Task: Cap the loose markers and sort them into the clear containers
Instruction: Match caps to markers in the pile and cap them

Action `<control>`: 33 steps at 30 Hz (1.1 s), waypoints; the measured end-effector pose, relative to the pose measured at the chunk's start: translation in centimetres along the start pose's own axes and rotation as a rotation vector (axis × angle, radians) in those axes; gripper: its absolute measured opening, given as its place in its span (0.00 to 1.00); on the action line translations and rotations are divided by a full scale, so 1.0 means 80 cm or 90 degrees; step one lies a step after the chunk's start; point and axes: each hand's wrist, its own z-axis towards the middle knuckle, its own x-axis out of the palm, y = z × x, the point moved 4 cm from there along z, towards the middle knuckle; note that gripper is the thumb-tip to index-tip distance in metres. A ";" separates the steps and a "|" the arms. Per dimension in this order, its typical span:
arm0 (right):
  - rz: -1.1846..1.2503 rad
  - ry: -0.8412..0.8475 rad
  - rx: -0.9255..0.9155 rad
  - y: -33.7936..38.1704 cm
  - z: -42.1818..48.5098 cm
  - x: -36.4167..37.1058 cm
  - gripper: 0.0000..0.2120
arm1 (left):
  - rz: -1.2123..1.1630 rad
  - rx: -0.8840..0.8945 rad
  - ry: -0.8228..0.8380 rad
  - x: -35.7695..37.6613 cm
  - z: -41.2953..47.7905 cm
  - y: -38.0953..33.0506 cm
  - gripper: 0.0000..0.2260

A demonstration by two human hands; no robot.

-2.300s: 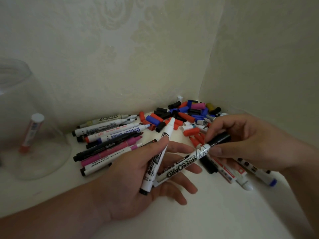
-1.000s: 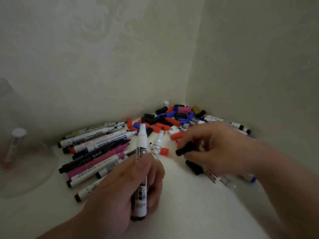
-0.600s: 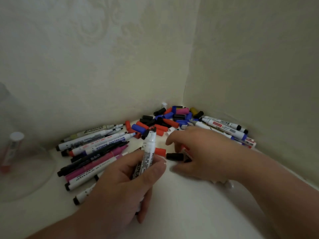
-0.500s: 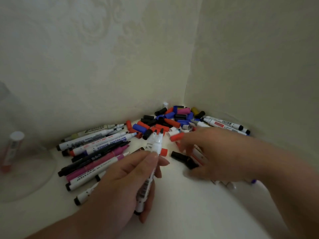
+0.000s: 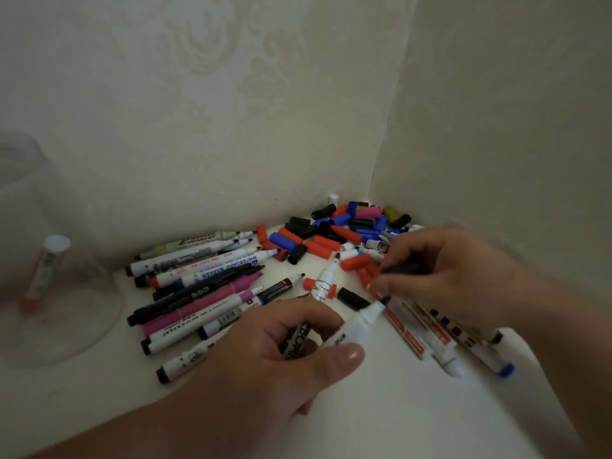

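- Head view: the left hand (image 5: 275, 352) is curled round a pair of white plastic markers (image 5: 359, 324), both bare-tipped. One nib points toward the heap of loose coloured plastic caps (image 5: 331, 230) in the wall corner. The other nib splays to the right, in front of that heap.
- The right hand (image 5: 447, 276) hovers at the heap's front right, apart from the left. It pinches what looks like a short dark cap (image 5: 402, 268), though blur hides the cap's shape.
- A black plastic cap (image 5: 352, 298) lies on the white tabletop (image 5: 381, 409) in front of the heap, just beside the splayed nib.
- The step in hand appears to be capping. It would go best one marker at a time: steady that barrel under the thumb, bring the cap's mouth square to the nib, and push along the barrel until it seats.
- Holding two splayed barrels is a risk, since the idle one may twist or smear the fingers. Laying it down first seems wiser.
- The cap's colour should be matched to the ink before pressing.
- A row of uncapped mixed-colour markers (image 5: 198, 286) waits left of the heap.
- The clear plastic container (image 5: 99, 326) stands far left of the heap, with one red marker with a white cap (image 5: 46, 270) inside.
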 end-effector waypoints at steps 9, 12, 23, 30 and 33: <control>0.461 0.221 -0.003 -0.002 -0.003 0.005 0.16 | 0.171 0.096 0.107 0.006 0.000 -0.002 0.16; 0.547 0.273 -0.007 -0.005 -0.004 0.006 0.14 | 0.199 0.109 0.107 0.006 0.000 -0.003 0.15; 0.474 0.229 -0.070 0.009 -0.006 0.014 0.09 | 0.228 0.141 0.139 0.008 0.001 -0.008 0.12; 0.424 0.275 -0.045 0.021 -0.009 0.029 0.10 | 0.232 0.119 0.144 0.007 0.000 -0.004 0.12; 0.421 0.283 -0.035 0.023 -0.009 0.030 0.12 | 0.228 0.124 0.131 0.006 -0.001 -0.001 0.13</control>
